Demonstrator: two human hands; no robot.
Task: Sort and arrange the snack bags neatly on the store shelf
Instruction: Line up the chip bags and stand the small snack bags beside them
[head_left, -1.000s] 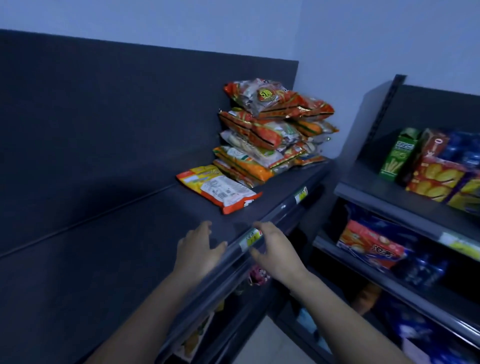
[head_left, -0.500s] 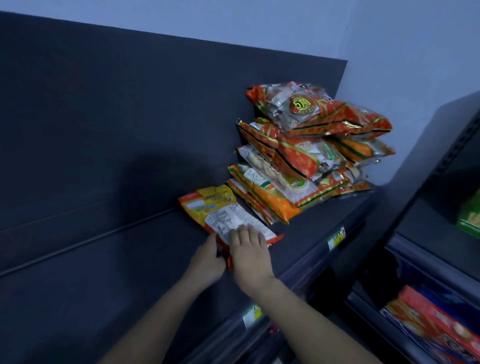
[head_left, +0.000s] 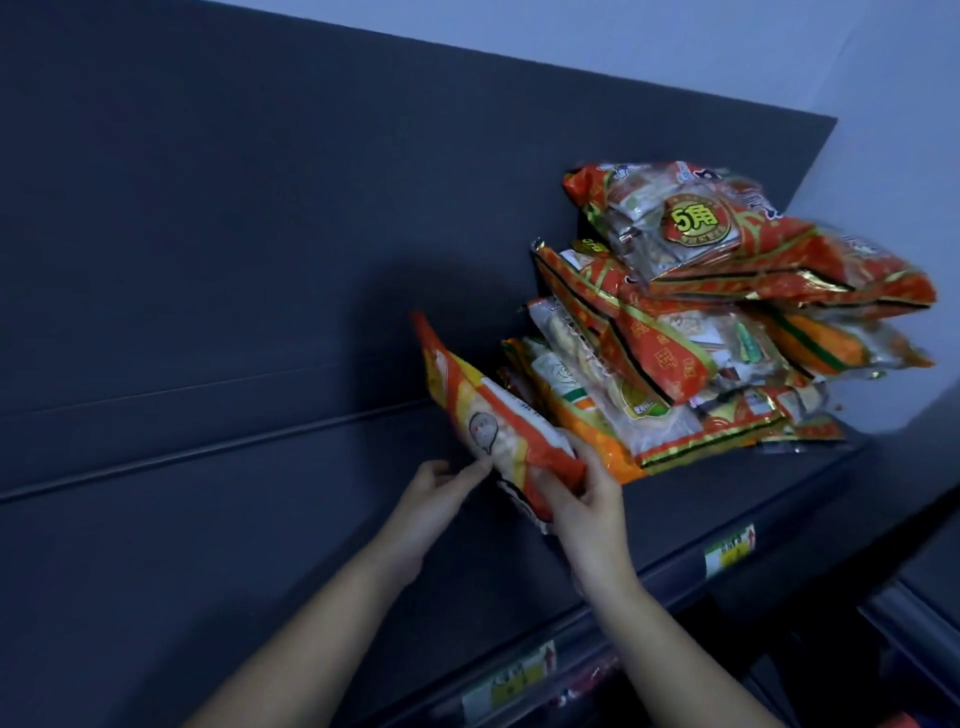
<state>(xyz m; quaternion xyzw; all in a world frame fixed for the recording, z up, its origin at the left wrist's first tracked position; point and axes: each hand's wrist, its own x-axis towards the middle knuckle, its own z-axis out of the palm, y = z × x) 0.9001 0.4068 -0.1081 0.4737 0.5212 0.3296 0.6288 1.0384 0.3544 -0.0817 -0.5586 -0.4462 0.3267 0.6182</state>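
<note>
"Where's the loose bag (head_left: 493, 410)?"

"In the head view it's tipped on edge at the shelf (head_left: 260, 519), just left of the pile (head_left: 701, 322). The left hand (head_left: 436, 483) pinches its near end and the right hand (head_left: 587, 499) wraps it. Its long axis runs away from them, toward the back panel (head_left: 311, 234)."

top bag of the pile (head_left: 727, 234): round badge "5角" | shelf-edge price tags (head_left: 730, 551): unreadable
</note>
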